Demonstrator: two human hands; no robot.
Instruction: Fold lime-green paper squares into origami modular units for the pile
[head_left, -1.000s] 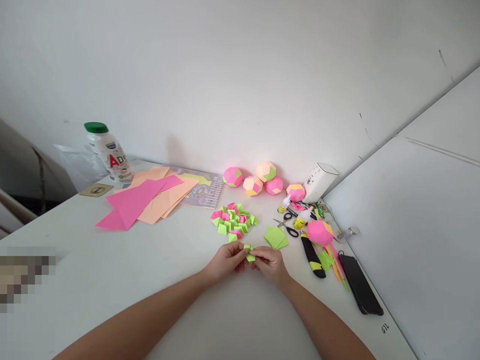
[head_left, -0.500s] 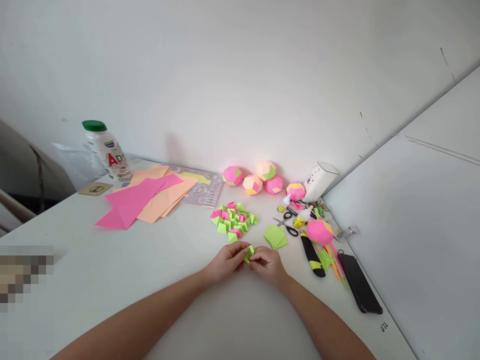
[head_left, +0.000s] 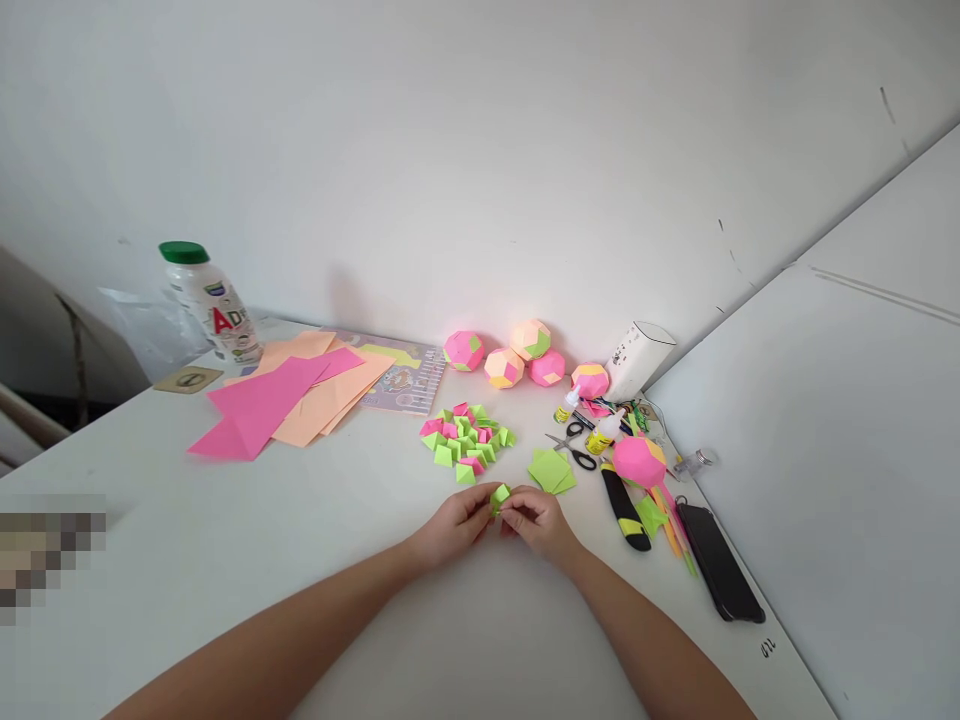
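My left hand [head_left: 452, 526] and my right hand [head_left: 540, 524] meet over the white table [head_left: 225, 540], both pinching one small green folded paper piece [head_left: 499, 496] between the fingertips. Just beyond the hands lies a pile of small green and pink folded pieces [head_left: 466, 440]. A stack of green paper squares [head_left: 551, 470] lies to the right of that pile.
Pink and peach paper sheets [head_left: 289, 400] and a green-capped bottle [head_left: 208, 303] are at the back left. Several paper balls [head_left: 510, 360] line the wall. Scissors [head_left: 574, 450], glue bottles [head_left: 600, 436], a cutter [head_left: 625, 508], a pink ball on sticks [head_left: 640, 462] and a phone [head_left: 720, 565] crowd the right edge.
The green piece has been folded tighter between my fingertips and my hands have closed in on it. The view has shifted slightly.
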